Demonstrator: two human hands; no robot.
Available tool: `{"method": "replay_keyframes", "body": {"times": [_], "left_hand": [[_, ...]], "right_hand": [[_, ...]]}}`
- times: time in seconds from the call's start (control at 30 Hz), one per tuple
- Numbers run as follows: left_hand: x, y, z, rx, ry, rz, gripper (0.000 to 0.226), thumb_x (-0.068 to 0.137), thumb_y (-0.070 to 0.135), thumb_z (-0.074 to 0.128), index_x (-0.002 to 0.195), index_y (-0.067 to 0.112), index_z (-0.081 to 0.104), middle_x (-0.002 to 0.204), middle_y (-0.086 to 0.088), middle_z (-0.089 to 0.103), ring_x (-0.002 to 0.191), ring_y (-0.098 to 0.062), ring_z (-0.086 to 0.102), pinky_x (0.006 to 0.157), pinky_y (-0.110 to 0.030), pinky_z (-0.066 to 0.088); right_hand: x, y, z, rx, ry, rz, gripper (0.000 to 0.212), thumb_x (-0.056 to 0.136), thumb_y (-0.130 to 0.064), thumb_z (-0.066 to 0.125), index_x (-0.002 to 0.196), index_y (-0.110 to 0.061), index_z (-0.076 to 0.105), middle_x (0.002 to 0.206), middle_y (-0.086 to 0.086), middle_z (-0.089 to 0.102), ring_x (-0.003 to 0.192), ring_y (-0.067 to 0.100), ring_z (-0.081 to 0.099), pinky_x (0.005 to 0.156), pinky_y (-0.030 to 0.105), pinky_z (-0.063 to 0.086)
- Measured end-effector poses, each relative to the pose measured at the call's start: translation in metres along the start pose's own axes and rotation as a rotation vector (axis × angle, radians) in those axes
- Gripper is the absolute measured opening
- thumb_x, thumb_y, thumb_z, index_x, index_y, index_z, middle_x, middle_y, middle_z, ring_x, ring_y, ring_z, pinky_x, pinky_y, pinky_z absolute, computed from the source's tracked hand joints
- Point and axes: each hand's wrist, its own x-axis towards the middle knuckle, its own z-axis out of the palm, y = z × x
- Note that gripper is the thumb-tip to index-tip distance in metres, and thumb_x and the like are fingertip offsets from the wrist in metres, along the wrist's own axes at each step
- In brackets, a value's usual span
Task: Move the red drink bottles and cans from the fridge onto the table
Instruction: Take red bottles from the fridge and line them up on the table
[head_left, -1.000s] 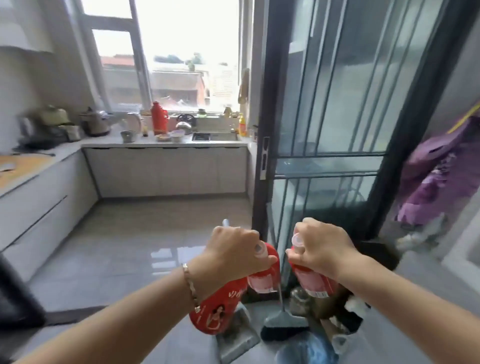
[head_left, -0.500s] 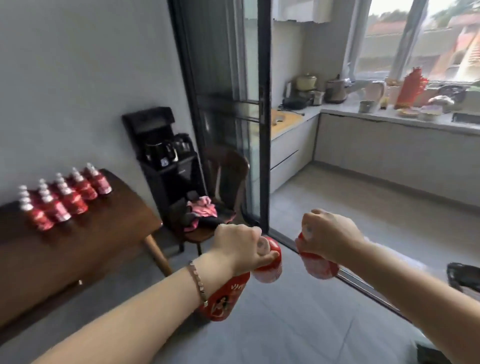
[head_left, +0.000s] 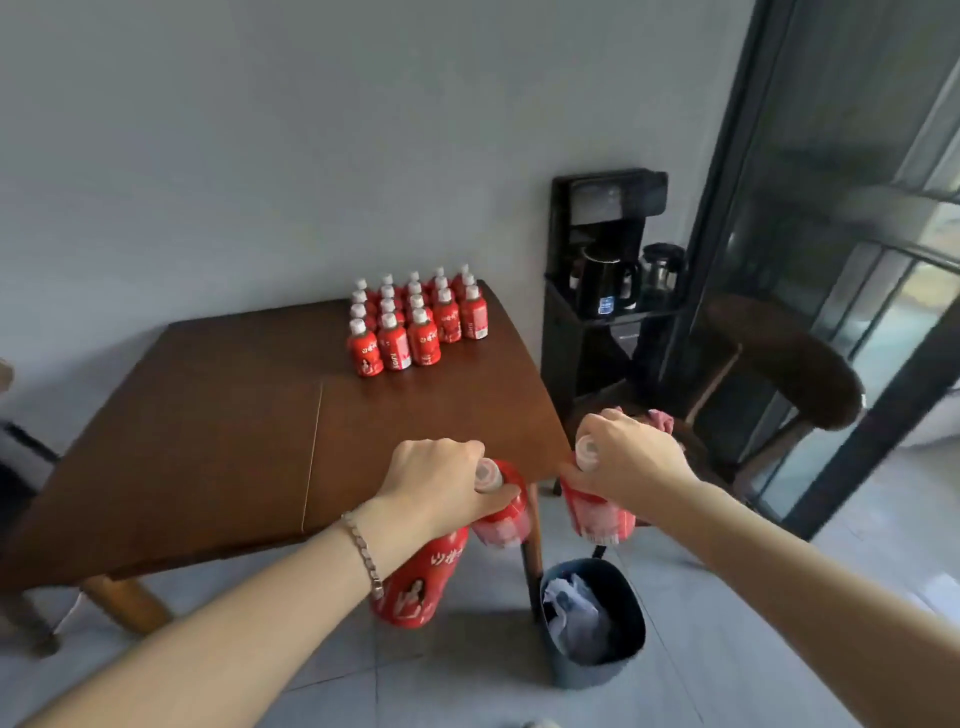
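Dark wood is seen across the left and centre of the frame: the table, bare on its near half. Up at centre frame, towards its far right corner, a block of red bottles is already stood in tight rows, white caps up.

Now the lower centre. The left grip is curled round two necks at once. A low bottle is hung beneath the wrist, by the bracelet, and a middle bottle is pinched just under its cap. Just right of that, past the table's near corner, the right grip is wrapped round the neck of a single right bottle, its cap poking out of the fist. All three are held in the air, none set down yet. The fridge is not shown.

Handling is judged so: full, fairly heavy for their size, stiff at neck and shoulder, with smooth sleeves that may be slick if cold. The neck under the cap is reckoned the sure hold. The doubled load on the left is the likelier to be dropped, and is best set down one at a time, base flat.

Obstacles next. The standing block could be toppled by a careless nudge, so newcomers are better placed beside its front row. Below the corner, a dark bin is parked on the floor by the table leg. Further right a black stand with a kettle is seen. Then come a chair with a pink cloth and the glass door at the right edge.
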Motion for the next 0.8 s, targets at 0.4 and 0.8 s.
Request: {"method": "replay_keyframes", "body": {"times": [0.4,0.8], "left_hand": [[0.158,-0.121,0.030,-0.097,0.029,-0.366,0.046,0.081,0.071,0.042,0.078,0.025,0.040,0.074,0.011,0.050,0.069,-0.012,0.049,0.066,-0.028,0.038],[0.300,-0.256,0.102,-0.145,-0.015,-0.164,0.044,0.081,0.068,0.045,0.080,0.024,0.041,0.075,0.010,0.056,0.071,-0.013,0.057,0.062,-0.024,0.038]], "right_hand": [[0.257,-0.030,0.052,0.159,-0.120,-0.049,0.044,0.086,-0.052,0.057,0.116,-0.019,0.054,0.113,0.001,0.055,0.090,0.019,0.062,0.070,0.030,0.056],[0.458,-0.065,0.139,0.369,-0.219,0.294,0.038,0.089,-0.038,0.060,0.119,-0.015,0.053,0.123,0.008,0.049,0.096,0.022,0.061,0.070,0.030,0.056]]}}
